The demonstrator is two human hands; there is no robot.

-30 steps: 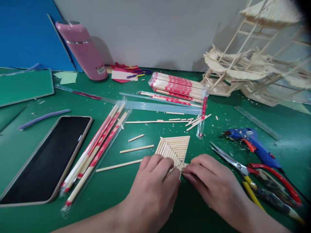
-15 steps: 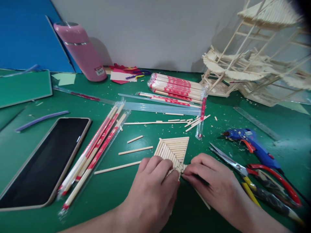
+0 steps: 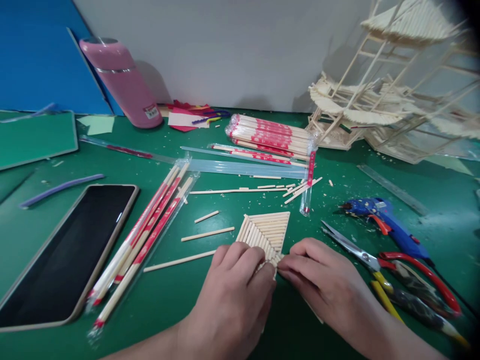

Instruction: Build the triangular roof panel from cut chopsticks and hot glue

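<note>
A panel of pale wooden sticks (image 3: 272, 227), laid in slanted rows that meet along a diagonal, lies at the middle front. My left hand (image 3: 238, 285) is closed over its near-left part, with the fingertips hidden behind the knuckles. At the panel's near-right corner my right hand (image 3: 318, 280) pinches with thumb and fingers; what sits between the fingertips is mostly covered. A thin stick (image 3: 312, 311) shows under the right hand. Left of the panel lie loose cut sticks, among them a short one (image 3: 206, 217) and a longer one (image 3: 207, 234).
Scissors (image 3: 362, 252), red-handled pliers (image 3: 420, 280) and a blue glue gun (image 3: 386, 222) lie right. Wrapped chopsticks (image 3: 146, 235) and a phone (image 3: 67, 260) are left. Behind stand a chopstick bundle (image 3: 268, 134), a pink flask (image 3: 122, 82) and a stick-built model (image 3: 375, 95).
The view has shifted slightly, so things sit a little further left. My right fingers have edged closer in at the panel's near corner. The left hand keeps its grip.
</note>
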